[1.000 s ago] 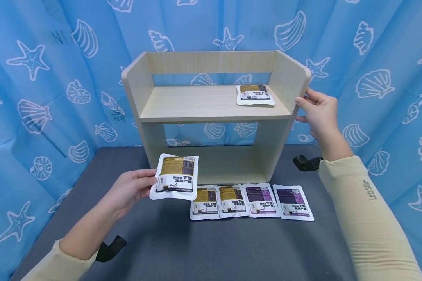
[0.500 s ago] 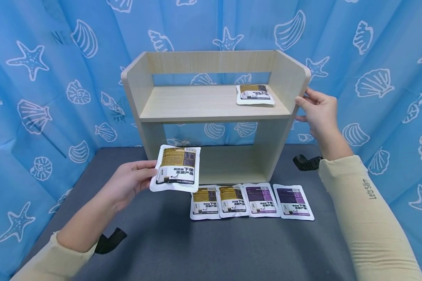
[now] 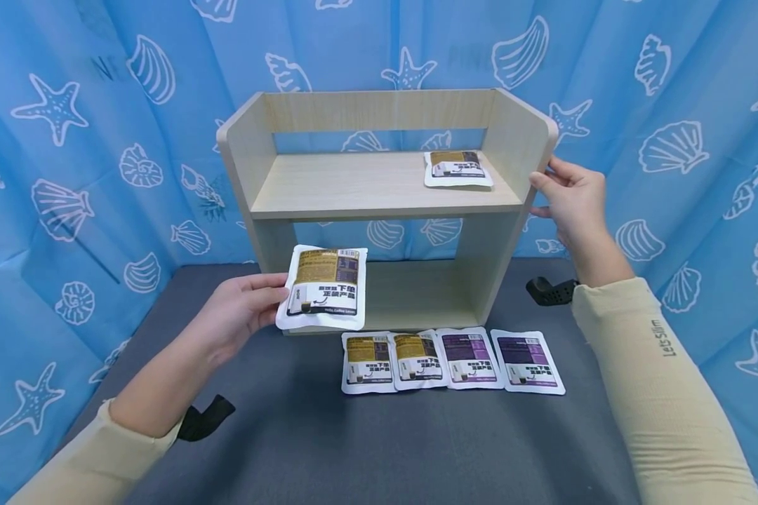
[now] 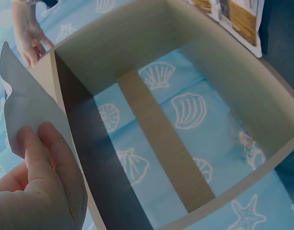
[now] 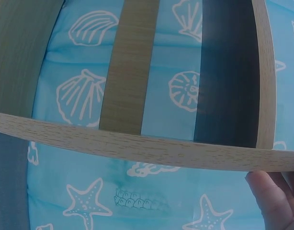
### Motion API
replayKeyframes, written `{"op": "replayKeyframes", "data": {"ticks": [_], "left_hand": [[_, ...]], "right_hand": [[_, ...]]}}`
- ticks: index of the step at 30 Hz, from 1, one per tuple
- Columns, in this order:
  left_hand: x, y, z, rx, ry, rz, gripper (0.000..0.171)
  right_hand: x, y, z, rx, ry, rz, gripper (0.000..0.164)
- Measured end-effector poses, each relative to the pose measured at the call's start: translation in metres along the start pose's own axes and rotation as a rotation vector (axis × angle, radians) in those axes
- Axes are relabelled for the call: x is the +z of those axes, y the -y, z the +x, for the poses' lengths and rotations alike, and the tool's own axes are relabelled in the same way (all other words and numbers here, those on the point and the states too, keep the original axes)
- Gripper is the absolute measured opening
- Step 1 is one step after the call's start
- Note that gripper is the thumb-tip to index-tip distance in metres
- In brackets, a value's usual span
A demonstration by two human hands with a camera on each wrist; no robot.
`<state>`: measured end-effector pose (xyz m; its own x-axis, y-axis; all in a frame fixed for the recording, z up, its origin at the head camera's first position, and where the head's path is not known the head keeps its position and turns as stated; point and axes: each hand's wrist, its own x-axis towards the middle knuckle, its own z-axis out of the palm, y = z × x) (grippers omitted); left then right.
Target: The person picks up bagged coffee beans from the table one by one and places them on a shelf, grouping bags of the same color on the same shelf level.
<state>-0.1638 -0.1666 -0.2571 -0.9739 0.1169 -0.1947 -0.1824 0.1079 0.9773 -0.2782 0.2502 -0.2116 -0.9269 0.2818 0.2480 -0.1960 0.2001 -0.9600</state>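
My left hand [image 3: 243, 315] pinches a white-edged pouch [image 3: 326, 289] with a brown-and-gold label by its left edge, in the air before the lower shelf. In the left wrist view the pouch's plain back [image 4: 34, 103] faces the camera, with fingers [image 4: 53, 148] against it. My right hand [image 3: 575, 203] grips the right side panel of the wooden shelf unit [image 3: 385, 203] at its front edge. The right wrist view shows the thumb [image 5: 269, 196] at that panel's edge. Another brown-labelled pouch [image 3: 457, 169] lies flat on the upper shelf, at the right.
Along the table [image 3: 404, 449] before the unit lie two brown pouches [image 3: 368, 362], [image 3: 418, 360], then a purple pouch [image 3: 470, 359] and another purple pouch [image 3: 528, 362] slightly apart. A blue shell-print curtain [image 3: 164, 175] hangs behind. Black wrist mounts [image 3: 205, 419] stick out by both arms.
My left hand has risen with its pouch and shifted slightly right, nearer the shelf unit. My right hand keeps its hold on the side panel, and the other pouches stay put.
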Motion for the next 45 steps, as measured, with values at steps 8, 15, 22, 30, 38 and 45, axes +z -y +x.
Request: {"op": "replayKeyframes", "data": {"ticks": [8, 15, 22, 30, 38, 45], "left_hand": [[0.004, -0.01, 0.002, 0.012, 0.0, -0.012, 0.048], [0.007, -0.018, 0.006, 0.017, -0.005, -0.03, 0.047], [0.01, -0.028, 0.013, 0.006, -0.016, -0.084, 0.047], [0.009, -0.043, 0.022, -0.01, -0.03, -0.12, 0.047], [0.01, -0.056, 0.035, -0.032, -0.045, -0.173, 0.046], [0.012, -0.068, 0.045, -0.053, -0.058, -0.233, 0.047]], "right_hand": [[0.0, -0.001, 0.001, -0.001, 0.004, -0.004, 0.052], [0.001, -0.001, 0.002, 0.004, -0.001, -0.002, 0.052], [0.0, -0.002, 0.001, 0.01, -0.005, 0.015, 0.052], [-0.001, -0.001, 0.0, -0.001, 0.0, 0.021, 0.053], [0.0, -0.001, 0.0, -0.003, -0.004, 0.002, 0.052], [0.0, -0.001, 0.001, 0.007, 0.002, 0.009, 0.052]]}}
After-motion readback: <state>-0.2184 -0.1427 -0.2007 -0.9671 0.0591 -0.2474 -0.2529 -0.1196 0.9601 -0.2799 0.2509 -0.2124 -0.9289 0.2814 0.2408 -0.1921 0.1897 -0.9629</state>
